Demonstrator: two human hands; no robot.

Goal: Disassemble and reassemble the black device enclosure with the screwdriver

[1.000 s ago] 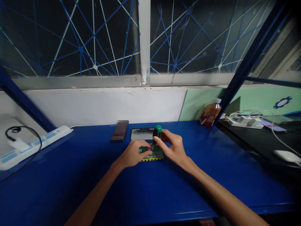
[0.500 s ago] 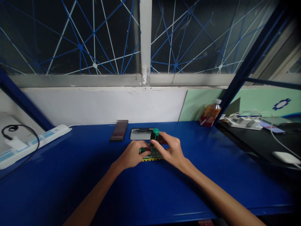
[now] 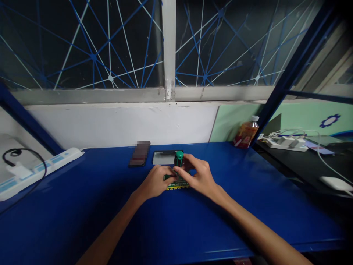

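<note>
My right hand (image 3: 198,172) is closed with thumb and fingers on the handle of a green-and-black screwdriver (image 3: 179,156), which stands nearly upright. Beneath both hands lies a green circuit board (image 3: 178,185) with a yellow front edge, flat on the blue table (image 3: 165,224). My left hand (image 3: 157,180) sits at the board's left side, its fingers bent together near the screwdriver's lower end. What the left fingertips pinch is too small to make out. The screwdriver's tip is hidden behind the fingers.
Behind the board lie a light-faced rectangular tray-like piece (image 3: 164,157) and a dark phone-like slab (image 3: 140,154). A white power strip (image 3: 59,162) runs along the left. A drink bottle (image 3: 246,132) stands at the back right. Beyond it, a black surface carries a white charger (image 3: 335,185).
The screwdriver's handle has shifted slightly left and stands more upright, my right hand moving with it. My left hand stays at the board's left side.
</note>
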